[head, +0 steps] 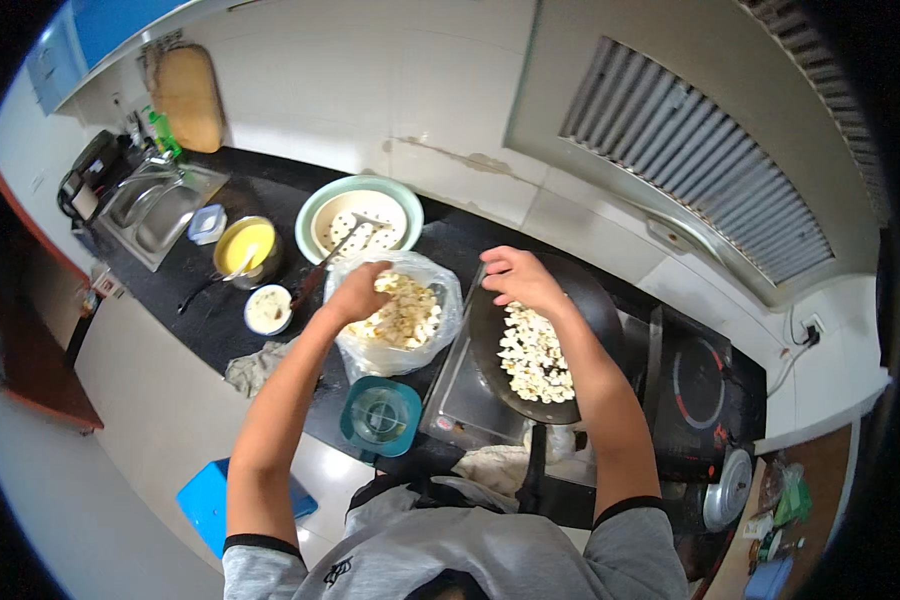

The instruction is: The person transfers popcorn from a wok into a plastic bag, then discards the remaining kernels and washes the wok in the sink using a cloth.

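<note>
My left hand (pixel 360 294) is at the left side of a clear plastic bag (pixel 450 296) lining a bowl-shaped container; its fingertips meet the popcorn (pixel 412 311) inside, and whether they grip any cannot be told. Over the upper left part of a dark wok (pixel 600 300) is my right hand (pixel 506 276), its fingers apart and nothing visible between them. More popcorn (pixel 532 356) lies in the wok, below that hand. The wok sits on a stove, its black handle (pixel 538 457) pointing towards me.
Behind the bag, a spatula lies in a perforated cream colander (pixel 322 219) inside a green basin (pixel 307 202). To the left are a pot of yellow liquid (pixel 249 246), a small bowl (pixel 268 309) and a sink (pixel 166 217). A teal container (pixel 381 416) stands in front; an induction cooktop (pixel 697 382) is right.
</note>
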{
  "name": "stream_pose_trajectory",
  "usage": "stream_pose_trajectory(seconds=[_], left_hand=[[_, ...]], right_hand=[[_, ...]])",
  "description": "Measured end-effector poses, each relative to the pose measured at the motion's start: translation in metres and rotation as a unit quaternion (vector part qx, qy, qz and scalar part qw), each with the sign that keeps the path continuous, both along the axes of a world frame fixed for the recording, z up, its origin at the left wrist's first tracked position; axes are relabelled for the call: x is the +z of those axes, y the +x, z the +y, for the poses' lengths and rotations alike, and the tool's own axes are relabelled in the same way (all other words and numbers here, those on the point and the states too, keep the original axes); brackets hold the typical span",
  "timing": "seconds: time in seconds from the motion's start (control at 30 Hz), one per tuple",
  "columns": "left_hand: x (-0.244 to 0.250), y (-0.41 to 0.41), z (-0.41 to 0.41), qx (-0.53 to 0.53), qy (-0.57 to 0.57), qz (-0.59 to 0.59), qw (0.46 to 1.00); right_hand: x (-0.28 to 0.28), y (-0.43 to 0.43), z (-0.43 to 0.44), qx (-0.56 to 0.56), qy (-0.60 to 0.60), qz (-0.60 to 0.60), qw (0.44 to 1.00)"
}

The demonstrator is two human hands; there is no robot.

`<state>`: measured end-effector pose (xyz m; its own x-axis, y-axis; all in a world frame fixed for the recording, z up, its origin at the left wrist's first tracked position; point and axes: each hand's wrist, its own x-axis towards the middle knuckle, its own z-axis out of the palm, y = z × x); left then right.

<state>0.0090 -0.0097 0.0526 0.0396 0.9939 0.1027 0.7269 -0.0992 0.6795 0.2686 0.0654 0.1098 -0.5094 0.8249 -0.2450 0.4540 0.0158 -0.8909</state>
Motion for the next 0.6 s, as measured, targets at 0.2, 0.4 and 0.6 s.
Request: stream_pose_trajectory(seconds=[0.2,0.4,0.6], left_hand=[[0.017,0.049,0.015,0.037,0.094,0.005,0.995],[-0.005,0.051,0.021,0.036,0.004,0.063,0.997],[-0.001,0.047,0.009,0.058,0.046,0.101,0.992]], right_hand=[[-0.072,0.116,0.036,-0.13,0.162,-0.205,0.956],[-0.111,0.121,0.021,-0.129,0.201,-0.316,0.918],[-0.082,0.1,0.002,0.001,0.146,-0.205,0.968]])
